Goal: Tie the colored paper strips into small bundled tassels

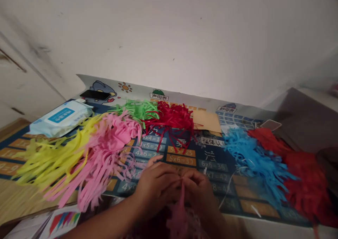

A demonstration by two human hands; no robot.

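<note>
At the near edge of the table my left hand (158, 181) and my right hand (198, 189) meet, fingertips pinched together on the twisted top of a pink crepe-paper tassel (179, 211). It hangs below my fingers and its fringe is blurred. Left of my hands lie a larger pink fringed paper bunch (111, 151) and a yellow one (60, 152). Beyond them are green fringe (138, 110) and dark red fringe (174, 117). Blue fringe (253, 161) and red fringe (303, 179) lie to the right.
A printed multiplication mat (182, 158) covers the table, its far edge curling against the white wall (169, 42). A wipes packet (62, 117) and a black phone (95, 94) lie at back left. Tan paper (207, 121) sits behind. White string (226, 191) trails right of my hands.
</note>
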